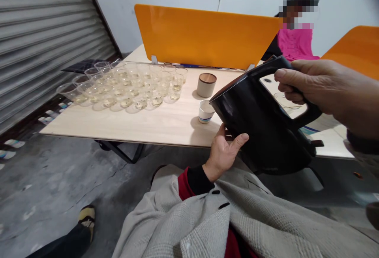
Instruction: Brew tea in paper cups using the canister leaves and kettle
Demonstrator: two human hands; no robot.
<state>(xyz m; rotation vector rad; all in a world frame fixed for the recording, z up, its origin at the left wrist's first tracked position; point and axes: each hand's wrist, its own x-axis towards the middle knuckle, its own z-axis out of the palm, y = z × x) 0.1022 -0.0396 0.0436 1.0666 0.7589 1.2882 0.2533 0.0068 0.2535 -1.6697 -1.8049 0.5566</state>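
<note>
My right hand [322,88] is wrapped round the handle of a black electric kettle [260,123]. The kettle is tilted to the left, and its spout side is over a white paper cup [205,111] with a blue band. Whether liquid is flowing, I cannot see. My left hand [225,150] presses against the kettle's lower side and supports it, thumb stretched along the black body and the other fingers partly hidden. Behind the paper cup stands a pale cup with a brown inside [206,85].
Several clear plastic cups [130,90] holding a little pale liquid crowd the left of the wooden table [166,125]. An orange divider [204,36] rises along the back. Beyond it, at right, is a person in a pink top [296,42]. White cups [13,143] lie on the floor.
</note>
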